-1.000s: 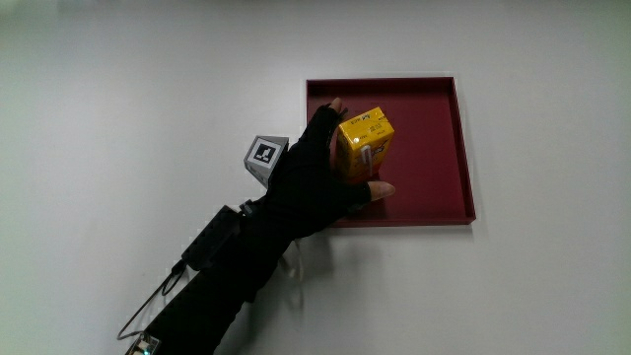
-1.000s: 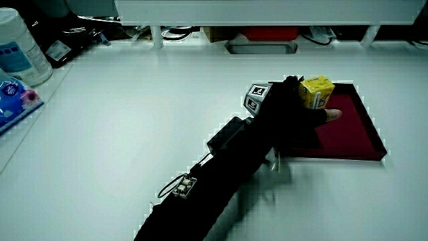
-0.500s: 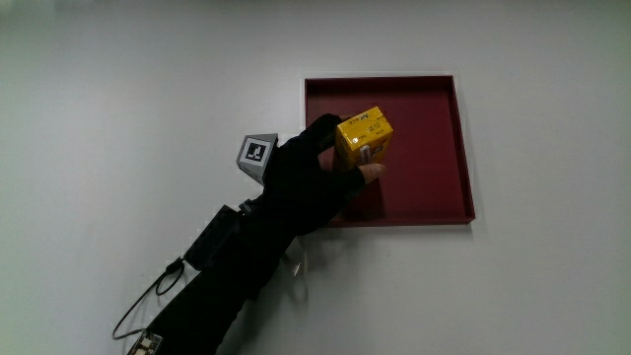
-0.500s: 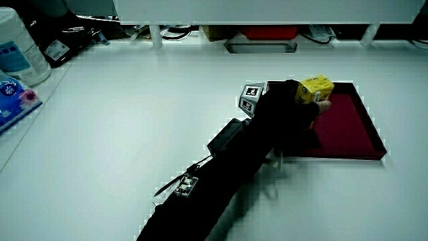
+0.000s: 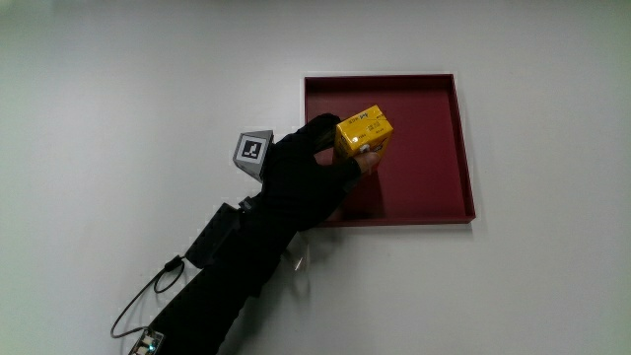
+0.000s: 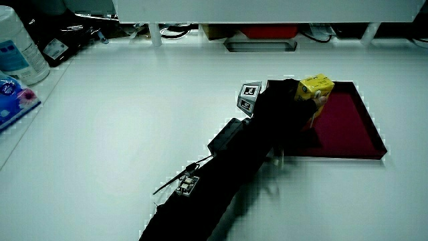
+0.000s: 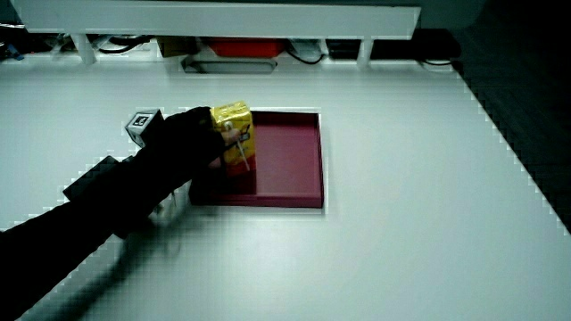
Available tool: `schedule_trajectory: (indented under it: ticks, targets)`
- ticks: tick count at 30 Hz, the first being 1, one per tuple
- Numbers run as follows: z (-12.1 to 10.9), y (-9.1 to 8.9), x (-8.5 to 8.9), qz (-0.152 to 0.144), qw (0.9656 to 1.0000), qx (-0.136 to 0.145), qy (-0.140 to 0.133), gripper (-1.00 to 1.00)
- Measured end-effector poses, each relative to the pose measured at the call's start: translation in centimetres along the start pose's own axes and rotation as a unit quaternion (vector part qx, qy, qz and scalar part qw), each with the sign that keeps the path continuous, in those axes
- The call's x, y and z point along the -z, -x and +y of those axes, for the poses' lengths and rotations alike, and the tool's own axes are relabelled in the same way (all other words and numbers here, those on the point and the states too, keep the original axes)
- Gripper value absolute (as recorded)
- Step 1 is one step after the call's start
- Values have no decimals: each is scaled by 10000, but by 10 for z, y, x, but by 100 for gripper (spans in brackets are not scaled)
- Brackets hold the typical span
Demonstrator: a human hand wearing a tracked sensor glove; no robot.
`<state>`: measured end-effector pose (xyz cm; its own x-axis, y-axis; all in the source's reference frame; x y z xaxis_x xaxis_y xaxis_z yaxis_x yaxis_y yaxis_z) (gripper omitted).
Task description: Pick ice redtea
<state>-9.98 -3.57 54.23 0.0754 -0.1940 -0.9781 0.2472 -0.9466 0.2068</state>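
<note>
Hand (image 5: 311,177) grasps the yellow carton (image 5: 363,135) above the red tray (image 5: 434,202); a loose grasp could let it slip.

The main view hangs straight overhead, close in, with the dark red tray (image 5: 434,197) upper centre-right on the white table (image 5: 118,89). Both side views look forward and down across the table from the person's edge toward the low partition (image 6: 254,10) along the frame's upper edge. All three share the tray (image 7: 294,169).
</note>
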Motion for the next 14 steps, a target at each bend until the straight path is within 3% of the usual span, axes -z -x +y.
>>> schedule_trajectory:
  ticks: [5,8,10,14]
  targets:
    - [-2,-4,-4,-103,9997,164,-113,100]
    - [-2,-15,-7,-185,9993,319,-105,100]
    - [-4,-29,-8,-490,9976,474,-70,100]
    - [-8,-45,-21,-485,9971,555,-180,100]
